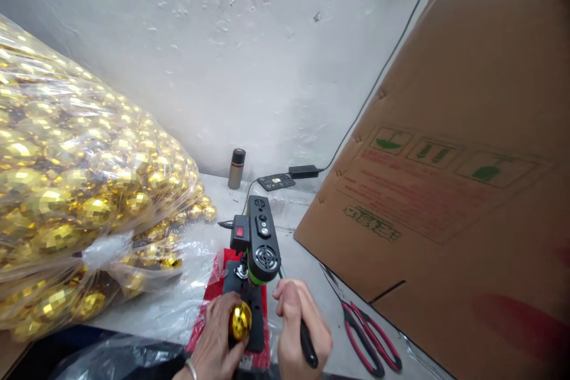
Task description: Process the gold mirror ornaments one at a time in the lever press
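Left hand (212, 335) grips a shiny gold ball (241, 320), seemingly faceted; right hand (300, 326) clenches a black handle (307, 345)

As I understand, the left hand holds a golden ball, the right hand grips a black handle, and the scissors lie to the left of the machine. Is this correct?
Not quite: the head view shows the scissors lying to the right of the machine. The rest is correct: the left hand holds a golden ball and the right hand grips a black handle.
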A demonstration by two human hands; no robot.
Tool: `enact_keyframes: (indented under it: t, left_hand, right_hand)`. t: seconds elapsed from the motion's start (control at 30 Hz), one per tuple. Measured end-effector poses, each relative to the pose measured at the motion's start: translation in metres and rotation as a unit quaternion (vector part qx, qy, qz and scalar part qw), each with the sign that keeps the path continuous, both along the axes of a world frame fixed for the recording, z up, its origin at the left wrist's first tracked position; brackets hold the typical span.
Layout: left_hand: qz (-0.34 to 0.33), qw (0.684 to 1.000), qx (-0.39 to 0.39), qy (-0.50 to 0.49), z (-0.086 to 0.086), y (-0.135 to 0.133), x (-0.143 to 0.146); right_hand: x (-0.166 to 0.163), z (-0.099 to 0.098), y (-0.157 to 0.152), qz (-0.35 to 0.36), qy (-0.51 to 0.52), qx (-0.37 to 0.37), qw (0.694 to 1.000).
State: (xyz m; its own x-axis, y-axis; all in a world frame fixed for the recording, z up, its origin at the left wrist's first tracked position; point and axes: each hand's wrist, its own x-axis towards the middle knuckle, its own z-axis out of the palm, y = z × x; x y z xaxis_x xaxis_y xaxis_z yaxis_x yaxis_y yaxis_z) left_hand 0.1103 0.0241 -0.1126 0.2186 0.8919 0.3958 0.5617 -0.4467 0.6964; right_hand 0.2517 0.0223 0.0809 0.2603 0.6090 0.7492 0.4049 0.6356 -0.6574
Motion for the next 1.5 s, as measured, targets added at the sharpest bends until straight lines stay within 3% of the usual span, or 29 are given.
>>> enact_keyframes:
  t: [0.1,0.17,0.23,0.37,0.47,0.6,0.9,1.1,1.2,1.3,1.4,1.5]
  left_hand:
    - [0.005,1.000,0.018,0.015,-0.019,-0.024,-0.017]
    - [0.023,1.000,0.003,0.005,-0.009,-0.024,-0.033]
    - [0.079,0.997,-0.008,-0.010,0.018,-0.008,-0.053]
    - [0.219,0.970,-0.094,0.049,0.089,0.056,-0.097]
    - [0.230,0.962,-0.128,0.068,0.112,0.092,-0.118]
    - [0.224,0.958,-0.157,0.081,0.107,0.104,-0.121]
    - [0.183,0.960,-0.190,0.095,0.116,0.081,-0.136]
    - [0.145,0.970,-0.192,0.018,0.116,0.078,-0.134]
    - [0.167,0.963,-0.202,-0.063,0.116,0.078,-0.127]
    - [0.177,0.919,-0.234,-0.263,0.116,0.067,-0.112]
    - [0.133,0.803,-0.306,-0.494,0.116,0.045,-0.090]
    - [0.116,0.683,-0.378,-0.614,0.115,0.026,-0.066]
  right_hand:
    - [-0.011,-0.008,-0.006,-0.028,0.045,-0.026,0.998]
    - [-0.020,-0.015,-0.011,-0.055,0.092,-0.061,0.992]
    - [-0.027,-0.020,-0.013,-0.063,0.116,-0.070,0.989]
    - [-0.028,-0.023,-0.012,-0.054,0.124,-0.060,0.989]
    - [-0.025,-0.024,-0.011,-0.057,0.116,-0.065,0.989]
    - [-0.024,-0.026,-0.013,-0.058,0.115,-0.080,0.988]
    - [-0.021,-0.032,-0.012,-0.046,0.108,-0.074,0.990]
    - [-0.009,-0.037,-0.006,-0.033,0.046,-0.039,0.998]
    - [-0.002,-0.037,-0.003,-0.017,-0.002,-0.007,1.000]
    - [0.000,-0.035,-0.004,-0.017,-0.011,-0.003,1.000]
    - [-0.002,-0.027,-0.005,-0.026,0.003,-0.013,1.000]
    - [-0.004,-0.012,-0.004,-0.034,0.021,-0.024,0.999]
